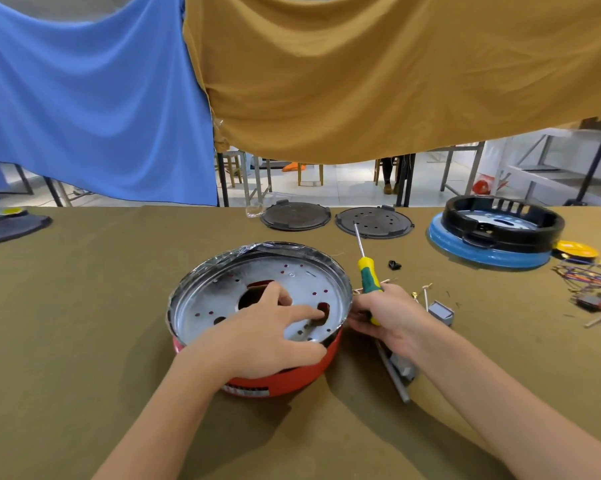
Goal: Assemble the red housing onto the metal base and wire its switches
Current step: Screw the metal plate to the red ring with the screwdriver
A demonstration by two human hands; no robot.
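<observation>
The metal base [257, 296] sits nested in the red housing [292, 370] at the middle of the table [84, 306], open face up, I judge so its holes can be reached from above. My left hand [257, 337] lies spread over the base, forefinger poked into an oval slot [323, 311], probably lining it up or feeling for a part beneath. My right hand [385, 318] grips the green-and-yellow screwdriver [368, 275], tip away, fingers touching the rim. A wire bundle [590, 282] lies far right.
</observation>
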